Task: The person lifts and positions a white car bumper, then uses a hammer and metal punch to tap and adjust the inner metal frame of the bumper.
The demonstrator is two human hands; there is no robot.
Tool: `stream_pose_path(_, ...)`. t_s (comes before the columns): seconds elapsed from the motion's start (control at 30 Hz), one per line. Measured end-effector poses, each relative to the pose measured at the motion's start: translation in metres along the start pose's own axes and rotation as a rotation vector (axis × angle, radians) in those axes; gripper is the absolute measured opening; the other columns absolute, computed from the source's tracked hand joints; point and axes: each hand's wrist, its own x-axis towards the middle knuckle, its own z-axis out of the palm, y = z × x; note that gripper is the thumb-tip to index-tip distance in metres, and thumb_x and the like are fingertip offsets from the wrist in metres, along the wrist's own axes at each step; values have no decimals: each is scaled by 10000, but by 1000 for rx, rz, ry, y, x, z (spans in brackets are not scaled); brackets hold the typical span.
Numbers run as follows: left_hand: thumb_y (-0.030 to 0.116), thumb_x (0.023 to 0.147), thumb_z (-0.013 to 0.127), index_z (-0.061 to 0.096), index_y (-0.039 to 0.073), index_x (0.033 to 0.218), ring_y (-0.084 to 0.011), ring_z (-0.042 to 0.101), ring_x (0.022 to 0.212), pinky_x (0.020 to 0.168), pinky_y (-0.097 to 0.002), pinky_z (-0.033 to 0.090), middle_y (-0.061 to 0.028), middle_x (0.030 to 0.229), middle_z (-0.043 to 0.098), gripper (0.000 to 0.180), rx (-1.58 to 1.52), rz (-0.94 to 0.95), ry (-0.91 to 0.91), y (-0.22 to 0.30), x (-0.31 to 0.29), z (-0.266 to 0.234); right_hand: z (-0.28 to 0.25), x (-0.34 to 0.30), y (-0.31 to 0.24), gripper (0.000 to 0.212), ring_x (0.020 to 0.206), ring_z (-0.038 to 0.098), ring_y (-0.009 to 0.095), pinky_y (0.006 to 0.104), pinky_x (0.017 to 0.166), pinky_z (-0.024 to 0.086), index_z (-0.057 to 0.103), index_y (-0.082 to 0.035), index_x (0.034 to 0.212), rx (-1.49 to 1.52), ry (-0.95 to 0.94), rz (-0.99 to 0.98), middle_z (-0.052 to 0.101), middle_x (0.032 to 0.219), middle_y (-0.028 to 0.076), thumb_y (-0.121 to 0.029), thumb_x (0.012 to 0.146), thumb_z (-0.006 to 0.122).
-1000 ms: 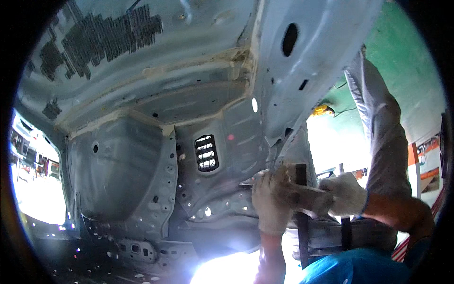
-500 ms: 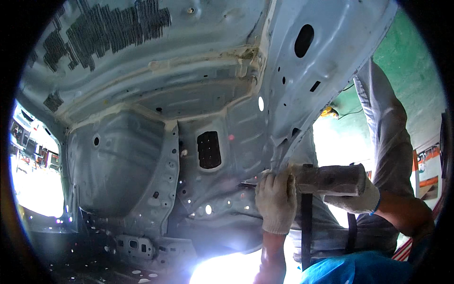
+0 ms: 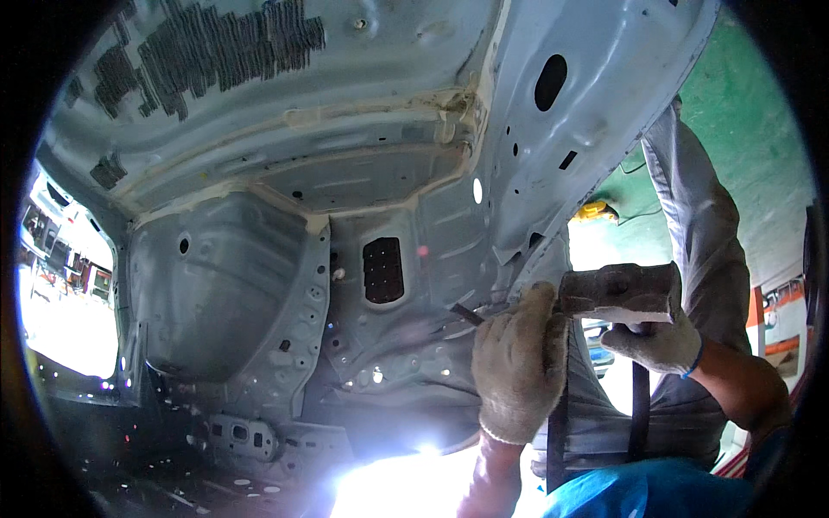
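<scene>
My left hand [image 3: 518, 367], in a worn white work glove, is closed around a thin dark chisel [image 3: 467, 313]. The chisel's tip pokes out to the left against a seam of the grey sheet-metal car body [image 3: 259, 285]. My right hand [image 3: 656, 344], also gloved, grips the handle just under a heavy block-shaped hammer head [image 3: 617, 292]. The hammer head sits level, right beside the top of my left hand. The chisel's rear end is hidden behind my glove.
The bare body shell arches overhead, with a dark rectangular vent opening [image 3: 383, 269], round holes and strips of beige sealant. A grey pillar [image 3: 699, 224] runs down on the right. Bright openings show at the left [image 3: 65, 319] and bottom. A green wall [image 3: 743, 112] lies beyond.
The hammer head has risen and shifted a little to the right, ending level beside my left glove. My left hand stays on the chisel at the seam. The view has tilted slightly.
</scene>
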Motion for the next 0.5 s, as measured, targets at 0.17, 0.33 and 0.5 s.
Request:
stream_pose_path(0.17, 125, 965, 669, 600, 11, 1309, -370, 699, 894, 815, -485, 527, -185, 1046, 726, 369, 84, -178, -175, -36, -24, -1, 0, -2, -1, 659, 1200, 649, 238, 397, 1043, 528, 563, -74, 1409, 58, 35, 61, 635, 1336, 127, -25, 801, 814)
stream_pose_path(0.33, 94, 965, 652, 605, -10, 1279, -378, 696, 829, 772, -498, 528, -203, 985, 721, 334, 87, -230, -206, -47, -26, -1, -5, -1, -6, 615, 1184, 640, 276, 423, 1040, 516, 606, -75, 1362, -75, 24, 62, 637, 1308, 146, -61, 787, 824)
stream_pose_path(0.5, 94, 974, 631, 620, -3, 1207, -387, 674, 781, 710, -498, 509, -193, 862, 682, 253, -30, -206, -74, -41, -23, -3, -2, 0, -8, 552, 1112, 663, 301, 421, 975, 542, 655, -75, 1299, -183, 26, -52, 667, 1228, 140, -107, 779, 836)
